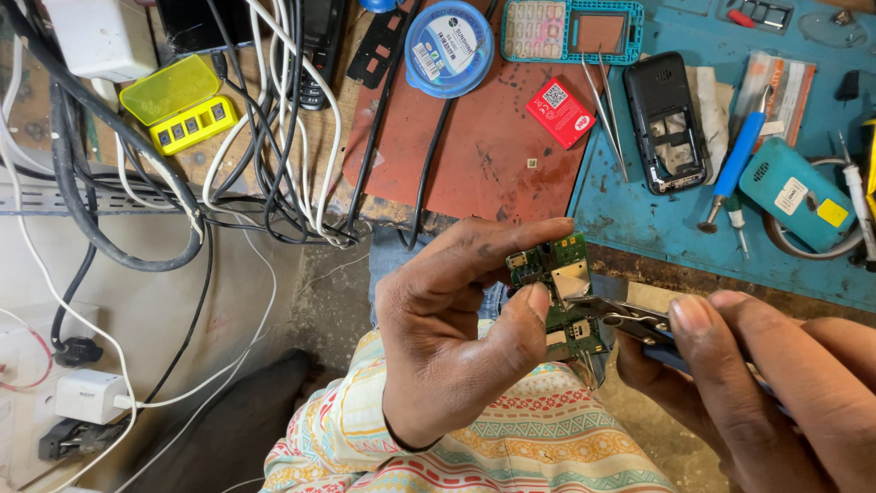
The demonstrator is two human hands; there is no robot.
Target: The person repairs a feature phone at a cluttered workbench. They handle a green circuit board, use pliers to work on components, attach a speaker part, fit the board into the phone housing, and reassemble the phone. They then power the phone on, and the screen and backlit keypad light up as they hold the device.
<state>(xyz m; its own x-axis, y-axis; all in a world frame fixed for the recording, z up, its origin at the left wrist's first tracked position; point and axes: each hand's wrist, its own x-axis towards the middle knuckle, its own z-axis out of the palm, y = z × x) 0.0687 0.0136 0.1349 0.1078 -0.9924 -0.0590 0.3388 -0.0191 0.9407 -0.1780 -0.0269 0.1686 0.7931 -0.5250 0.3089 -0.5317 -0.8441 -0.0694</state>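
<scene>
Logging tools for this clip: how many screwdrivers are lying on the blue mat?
2. A large blue-handled screwdriver lies diagonally right of the black phone shell; a small green-handled screwdriver lies just below its tip. The pale tool at the right edge is unclear, so more may exist.

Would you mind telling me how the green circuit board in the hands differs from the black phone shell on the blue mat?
The green circuit board is held in the left hand; the black phone shell lies untouched on the blue mat. The board shows bare components; the shell is an empty casing. Both are phone parts.
</scene>
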